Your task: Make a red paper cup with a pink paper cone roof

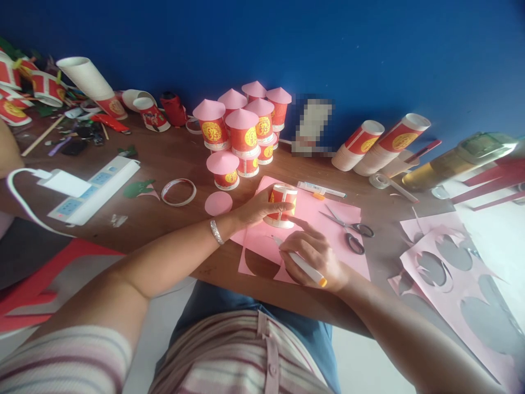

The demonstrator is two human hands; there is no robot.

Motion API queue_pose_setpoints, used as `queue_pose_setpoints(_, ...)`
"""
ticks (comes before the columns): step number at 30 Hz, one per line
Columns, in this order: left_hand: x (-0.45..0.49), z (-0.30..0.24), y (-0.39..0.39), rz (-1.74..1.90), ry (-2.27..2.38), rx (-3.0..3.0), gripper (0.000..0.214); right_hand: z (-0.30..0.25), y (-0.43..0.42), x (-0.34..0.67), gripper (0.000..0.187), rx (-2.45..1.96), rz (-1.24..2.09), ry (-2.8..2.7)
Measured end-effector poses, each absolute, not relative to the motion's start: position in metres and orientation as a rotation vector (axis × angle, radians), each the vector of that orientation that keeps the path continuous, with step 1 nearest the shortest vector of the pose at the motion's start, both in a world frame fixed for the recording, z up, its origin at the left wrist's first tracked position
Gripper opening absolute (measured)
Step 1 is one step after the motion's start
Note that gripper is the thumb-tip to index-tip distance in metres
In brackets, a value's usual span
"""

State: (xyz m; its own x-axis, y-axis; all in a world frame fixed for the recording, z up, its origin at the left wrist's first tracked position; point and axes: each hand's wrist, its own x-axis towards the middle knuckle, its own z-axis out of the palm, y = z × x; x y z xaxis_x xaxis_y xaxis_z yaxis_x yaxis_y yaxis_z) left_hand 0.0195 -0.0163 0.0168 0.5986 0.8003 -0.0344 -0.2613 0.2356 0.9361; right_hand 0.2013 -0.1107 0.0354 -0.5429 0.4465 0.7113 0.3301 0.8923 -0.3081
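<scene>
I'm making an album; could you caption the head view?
Left hand grips a paper cup, right hand a white pen, before pink-roofed cups.

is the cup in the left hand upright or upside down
Upside down: the cup in the left hand has its narrower end up, wider rim below.

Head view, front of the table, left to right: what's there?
Power strip → red-and-white ring → pink paper disc → cup in the left hand → scissors → pink sheet with cut-out holes.
</scene>
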Motion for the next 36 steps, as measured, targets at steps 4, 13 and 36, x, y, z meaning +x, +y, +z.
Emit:
queue_pose_setpoints(4,0.020,0.016,-0.014,0.845,0.559,1.097,0.046,0.036,-0.110,0.202,0.022,-0.546,0.106,-2.154)
queue_pose_setpoints(13,0.017,0.021,-0.014,0.769,0.546,1.001,0.041,0.038,-0.107,0.208,0.020,-0.655,0.006,-2.112)
queue_pose_setpoints(36,0.015,0.021,-0.016,0.758,0.583,1.001,0.041,0.032,-0.106,0.211,0.019,-0.761,-0.073,-2.135)
